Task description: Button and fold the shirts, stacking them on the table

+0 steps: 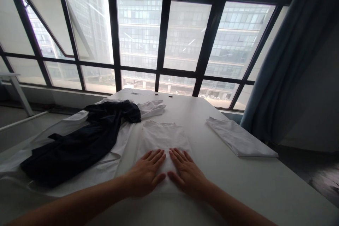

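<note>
A folded white garment [164,134] lies flat on the white table in front of me; its exact kind cannot be made out. My left hand [147,173] rests flat on its near left part, palm down and fingers stretched out. Beside it, my right hand [188,173] presses flat on the near right part, fingers extended too. The two thumbs almost meet in the middle. Neither hand grips anything, and the cloth under the palms is hidden.
To the left, a dark navy garment [87,141] is spread over white garments [124,137]. Another folded white cloth [238,137] lies near the right edge of the table [212,180]. Beyond stand windows with dark frames [162,24], and a blue-grey curtain [275,77] hangs at right.
</note>
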Demonstrator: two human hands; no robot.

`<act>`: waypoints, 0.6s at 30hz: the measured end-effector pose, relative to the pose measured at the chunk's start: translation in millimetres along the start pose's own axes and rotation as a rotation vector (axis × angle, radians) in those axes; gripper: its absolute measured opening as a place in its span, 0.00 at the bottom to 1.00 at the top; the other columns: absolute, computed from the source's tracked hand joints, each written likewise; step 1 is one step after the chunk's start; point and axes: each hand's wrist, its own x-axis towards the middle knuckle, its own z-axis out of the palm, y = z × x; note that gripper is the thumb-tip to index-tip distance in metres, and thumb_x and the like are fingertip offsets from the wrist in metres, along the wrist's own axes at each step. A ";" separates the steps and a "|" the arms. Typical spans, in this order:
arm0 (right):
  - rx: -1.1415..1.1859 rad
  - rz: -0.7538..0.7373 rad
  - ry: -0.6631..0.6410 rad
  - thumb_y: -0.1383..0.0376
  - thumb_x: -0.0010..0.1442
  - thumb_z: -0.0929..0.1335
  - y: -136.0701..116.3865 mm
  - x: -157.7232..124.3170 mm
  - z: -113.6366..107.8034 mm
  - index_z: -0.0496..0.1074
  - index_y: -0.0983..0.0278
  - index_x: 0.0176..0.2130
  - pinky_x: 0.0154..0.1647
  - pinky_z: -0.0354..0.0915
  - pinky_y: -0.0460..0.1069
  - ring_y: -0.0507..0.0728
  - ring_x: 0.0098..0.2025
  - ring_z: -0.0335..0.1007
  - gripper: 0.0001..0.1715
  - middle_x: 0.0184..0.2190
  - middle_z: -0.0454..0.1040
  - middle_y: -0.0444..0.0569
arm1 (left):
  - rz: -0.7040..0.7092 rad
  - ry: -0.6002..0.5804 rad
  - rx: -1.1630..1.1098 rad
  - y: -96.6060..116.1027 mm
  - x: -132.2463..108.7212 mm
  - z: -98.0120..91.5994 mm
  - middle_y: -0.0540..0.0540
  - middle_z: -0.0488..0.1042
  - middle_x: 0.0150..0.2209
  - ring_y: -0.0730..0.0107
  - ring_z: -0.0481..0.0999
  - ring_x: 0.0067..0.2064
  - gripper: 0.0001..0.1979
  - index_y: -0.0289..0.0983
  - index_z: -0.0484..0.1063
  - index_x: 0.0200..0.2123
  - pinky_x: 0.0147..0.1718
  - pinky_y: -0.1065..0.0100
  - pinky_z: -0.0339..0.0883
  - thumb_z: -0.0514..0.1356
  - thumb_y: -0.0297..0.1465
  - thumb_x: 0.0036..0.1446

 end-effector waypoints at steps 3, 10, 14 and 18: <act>0.005 0.012 -0.023 0.45 0.75 0.59 5.1 -3.3 -4.9 0.50 0.75 0.75 0.74 0.36 0.66 0.68 0.73 0.35 0.46 0.72 0.42 0.60 | -0.073 -0.008 -0.004 -14.4 -2.0 -8.3 0.40 0.45 0.74 0.56 0.43 0.75 0.34 0.39 0.50 0.74 0.72 0.53 0.36 0.44 0.48 0.72; -0.016 0.040 -0.078 0.44 0.77 0.56 1.1 -4.3 -9.8 0.48 0.75 0.75 0.74 0.32 0.65 0.66 0.74 0.32 0.46 0.72 0.40 0.58 | -0.300 -0.006 0.059 -44.6 10.1 -24.8 0.37 0.42 0.74 0.56 0.41 0.76 0.36 0.31 0.50 0.73 0.72 0.51 0.33 0.46 0.46 0.70; -0.016 0.041 -0.076 0.44 0.76 0.56 1.4 -4.5 -10.4 0.49 0.76 0.75 0.74 0.34 0.65 0.67 0.74 0.33 0.46 0.72 0.40 0.58 | -0.423 0.048 0.080 -61.8 21.6 -32.0 0.35 0.44 0.74 0.53 0.42 0.75 0.36 0.31 0.52 0.73 0.71 0.45 0.33 0.47 0.45 0.69; -0.005 0.041 -0.077 0.45 0.76 0.56 2.5 -3.1 -11.6 0.50 0.76 0.74 0.74 0.35 0.65 0.66 0.74 0.34 0.46 0.72 0.41 0.59 | -0.513 0.038 0.068 -70.4 28.4 -38.2 0.34 0.45 0.74 0.50 0.41 0.75 0.35 0.30 0.52 0.73 0.70 0.43 0.34 0.46 0.44 0.69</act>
